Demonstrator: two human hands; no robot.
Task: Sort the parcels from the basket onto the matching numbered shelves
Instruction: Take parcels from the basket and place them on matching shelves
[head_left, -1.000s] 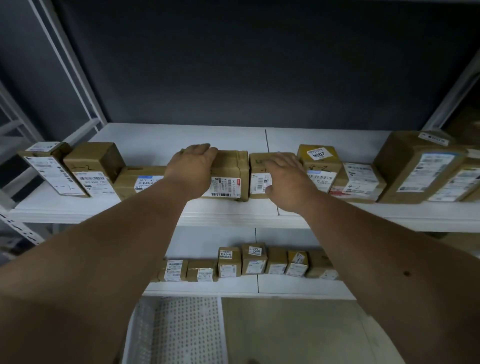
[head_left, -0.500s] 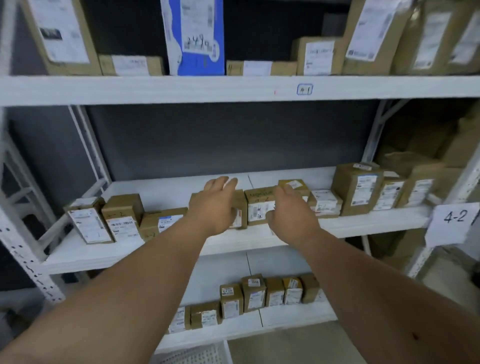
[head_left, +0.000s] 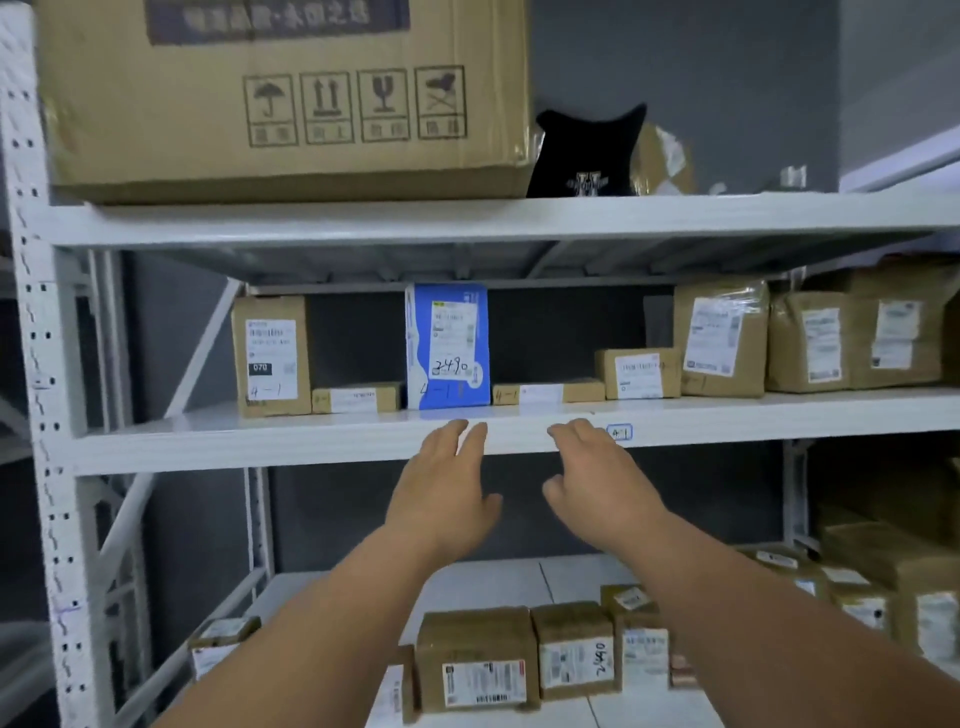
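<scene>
Bare left hand (head_left: 447, 493), right hand (head_left: 597, 483): fingers spread, empty.

Brown parcels (head_left: 637, 372) and one upright blue parcel (head_left: 448, 347), handmarked "3490" and "4-1", stand in a row on the white shelf (head_left: 311, 439) tagged "4-1" on its front edge. On the shelf below (head_left: 519, 577), small brown boxes (head_left: 475, 660) with white labels sit side by side near the front, one marked "3490".
</scene>
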